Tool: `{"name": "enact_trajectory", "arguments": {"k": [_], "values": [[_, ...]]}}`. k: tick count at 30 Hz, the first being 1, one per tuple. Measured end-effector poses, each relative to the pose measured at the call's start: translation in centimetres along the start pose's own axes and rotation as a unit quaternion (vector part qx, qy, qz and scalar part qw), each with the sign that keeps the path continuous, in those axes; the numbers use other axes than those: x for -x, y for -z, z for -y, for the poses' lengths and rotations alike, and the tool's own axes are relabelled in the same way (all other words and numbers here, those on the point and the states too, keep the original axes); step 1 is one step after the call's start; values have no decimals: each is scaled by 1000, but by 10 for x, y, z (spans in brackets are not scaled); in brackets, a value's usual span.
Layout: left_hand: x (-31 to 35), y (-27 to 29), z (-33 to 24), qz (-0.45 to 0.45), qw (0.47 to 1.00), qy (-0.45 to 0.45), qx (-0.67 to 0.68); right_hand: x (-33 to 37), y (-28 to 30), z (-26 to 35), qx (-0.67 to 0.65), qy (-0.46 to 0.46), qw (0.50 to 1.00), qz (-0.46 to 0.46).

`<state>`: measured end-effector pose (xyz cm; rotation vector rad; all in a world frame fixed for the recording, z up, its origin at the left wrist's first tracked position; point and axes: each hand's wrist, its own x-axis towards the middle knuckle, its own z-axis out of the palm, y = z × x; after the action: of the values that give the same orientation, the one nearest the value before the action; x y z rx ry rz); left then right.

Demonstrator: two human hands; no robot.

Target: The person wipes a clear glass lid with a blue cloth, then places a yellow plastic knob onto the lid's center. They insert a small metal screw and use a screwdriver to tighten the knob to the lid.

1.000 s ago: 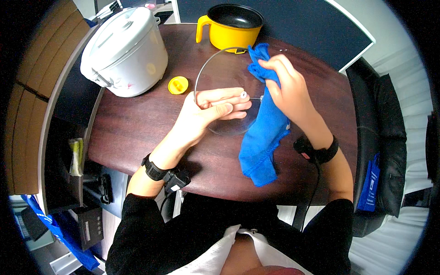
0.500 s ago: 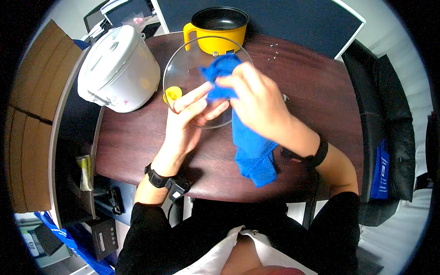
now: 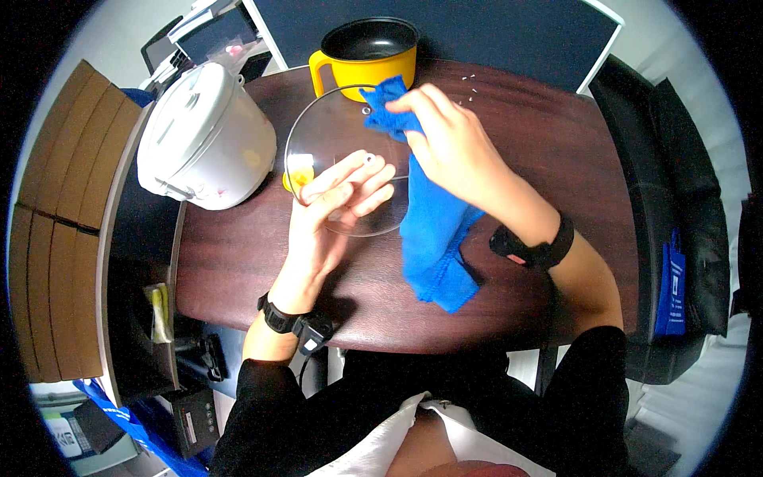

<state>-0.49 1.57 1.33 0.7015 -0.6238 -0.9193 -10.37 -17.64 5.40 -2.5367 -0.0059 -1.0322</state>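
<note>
My left hand (image 3: 334, 195) supports a clear round glass lid (image 3: 324, 137) from below. Its thumb lies near the rim and its fingers spread behind the glass. A small metal-ringed hole shows near the lid's far side. Pinched in my right hand (image 3: 457, 151) is a blue cloth (image 3: 433, 254), bunched against the lid's far right rim. The rest of the cloth hangs down over the table's middle. By the lid's left edge lies a small yellow piece (image 3: 296, 180), partly seen through the glass. Just beyond the lid stands a yellow pot (image 3: 372, 73) with a black inside and a side handle.
A white rice cooker (image 3: 211, 143) with its cover down stands at the table's left. Small white bits (image 3: 470, 89) lie on the dark wooden table (image 3: 548, 175) at the far right. A dark partition (image 3: 493, 40) borders the back, and a black seat (image 3: 668, 199) stands at the right.
My right hand has moved the bunched cloth from over the lid's middle right to its far right rim, uncovering more glass. My left hand keeps its hold, and the view has shifted slightly.
</note>
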Motion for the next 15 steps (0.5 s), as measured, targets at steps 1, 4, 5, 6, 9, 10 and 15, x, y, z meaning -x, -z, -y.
{"name": "enact_trajectory", "arguments": {"k": [1, 4, 5, 6, 9, 10, 15], "values": [[0, 1, -1, -4, 1000, -5, 2, 7, 1, 4, -12, -6, 1000, 8], [0, 4, -4, -6, 1000, -25, -7, 32, 6, 18, -41, -46, 997, 35], [0, 3, -5, -3, 1000, -28, -8, 37, 9, 20, -49, -49, 997, 29], [0, 2, -6, 1, 1000, -30, -9, 42, 11, 21, -58, -54, 997, 24], [1, -2, -7, 13, 1000, -18, -7, 41, 15, 22, -42, -69, 997, 0], [2, -1, -8, 20, 1000, -8, -13, 36, 18, 22, -33, -75, 997, -5], [5, -8, -8, 29, 998, 28, -42, 9, 23, 8, -12, -13, 999, -45]]}}
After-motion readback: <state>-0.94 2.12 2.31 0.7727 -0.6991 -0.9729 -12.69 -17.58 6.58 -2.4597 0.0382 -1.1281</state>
